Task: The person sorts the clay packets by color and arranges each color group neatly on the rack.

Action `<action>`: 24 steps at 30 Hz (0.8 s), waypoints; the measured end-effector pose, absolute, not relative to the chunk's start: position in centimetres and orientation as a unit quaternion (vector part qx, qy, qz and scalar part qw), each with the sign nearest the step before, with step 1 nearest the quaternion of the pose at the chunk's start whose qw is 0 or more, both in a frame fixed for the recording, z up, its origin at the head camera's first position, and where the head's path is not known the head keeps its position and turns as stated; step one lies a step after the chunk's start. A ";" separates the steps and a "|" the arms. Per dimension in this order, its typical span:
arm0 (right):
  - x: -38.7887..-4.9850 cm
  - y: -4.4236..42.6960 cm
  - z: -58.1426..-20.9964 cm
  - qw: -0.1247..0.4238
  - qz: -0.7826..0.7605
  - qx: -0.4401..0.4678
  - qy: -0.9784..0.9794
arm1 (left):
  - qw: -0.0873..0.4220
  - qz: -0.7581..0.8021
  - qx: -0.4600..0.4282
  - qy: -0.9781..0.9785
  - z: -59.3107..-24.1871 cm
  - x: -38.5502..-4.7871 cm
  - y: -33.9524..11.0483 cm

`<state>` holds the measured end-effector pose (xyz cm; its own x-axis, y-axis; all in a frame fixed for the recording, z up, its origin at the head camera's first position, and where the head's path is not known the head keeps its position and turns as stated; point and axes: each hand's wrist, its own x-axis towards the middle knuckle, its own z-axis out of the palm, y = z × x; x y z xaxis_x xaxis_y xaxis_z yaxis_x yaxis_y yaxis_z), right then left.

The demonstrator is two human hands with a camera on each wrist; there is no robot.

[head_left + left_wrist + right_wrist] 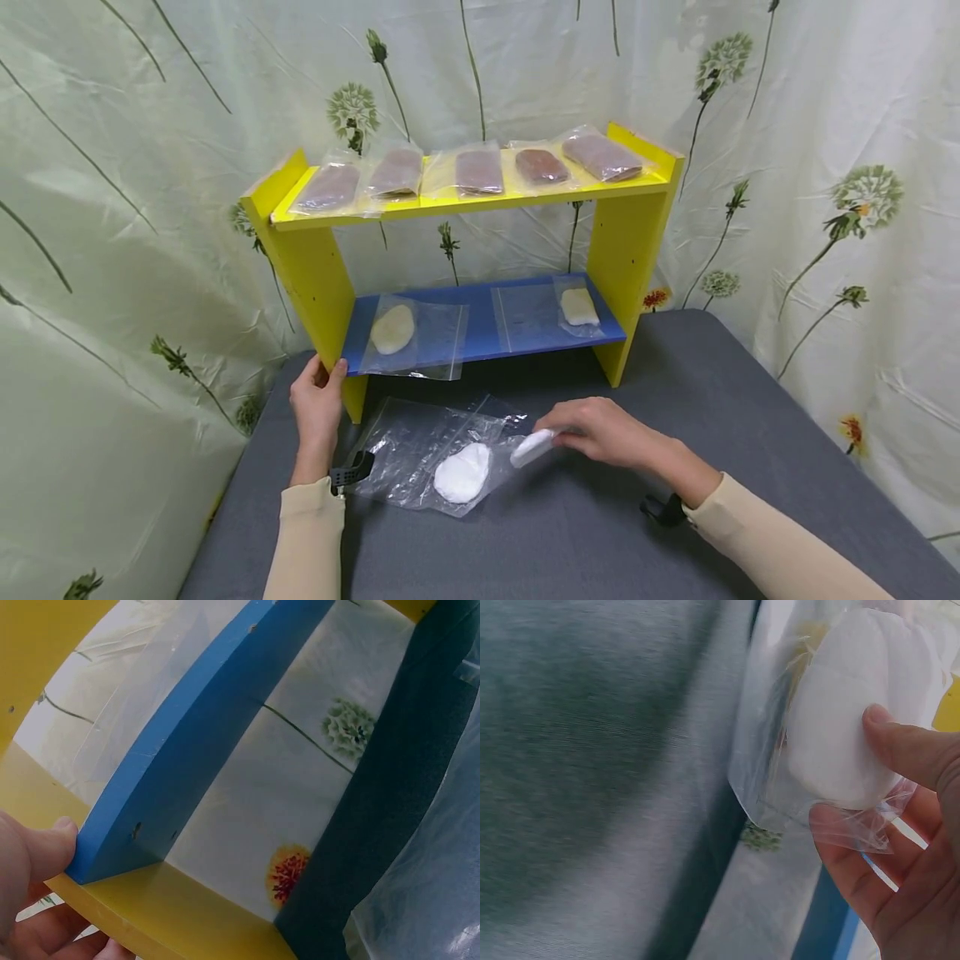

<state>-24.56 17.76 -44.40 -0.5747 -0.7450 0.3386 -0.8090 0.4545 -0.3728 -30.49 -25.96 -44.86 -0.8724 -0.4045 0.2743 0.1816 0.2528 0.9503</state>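
My left hand grips the lower left side of a yellow shelf unit. In the left wrist view, its thumb touches the end of the blue shelf board, while the fingers curl behind the yellow side panel. Above the grey surface, my right hand pinches a clear plastic bag holding a white, rounded flat piece, thumb on one face and fingers beneath. Between the hands, another clear zip bag with a round white piece lies on the grey surface. I cannot tell what the white pieces are.
Several bagged reddish-brown flat pieces line the top yellow shelf. On the blue shelf lie two zip bags, one with a pale round piece, one with a pale squarish piece. A flowered curtain hangs behind the grey-covered table.
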 end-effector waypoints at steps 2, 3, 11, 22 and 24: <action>-24.7 17.6 -43.8 0.069 0.263 0.455 -0.848 | 0.242 -0.607 0.074 -0.754 -44.9 -30.5 -26.0; -24.7 17.6 -43.5 0.071 0.269 0.454 -0.847 | 0.242 -0.606 0.075 -0.754 -44.9 -30.5 -26.0; -25.6 16.8 -41.2 0.080 0.314 0.443 -0.836 | 0.245 -0.606 0.075 -0.753 -45.0 -30.5 -26.0; -26.8 15.2 -37.6 0.123 0.386 0.356 -0.842 | 0.242 -0.607 0.071 -0.753 -44.7 -30.6 -26.1; -27.3 15.0 -37.4 0.127 0.401 0.333 -0.844 | 0.241 -0.607 0.072 -0.754 -44.8 -30.5 -26.1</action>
<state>-27.32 14.98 -37.36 -0.7454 -0.4606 0.4819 -0.6645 0.4562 -0.5918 -30.52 -26.09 -44.82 -0.8734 -0.4008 0.2767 0.1849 0.2526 0.9497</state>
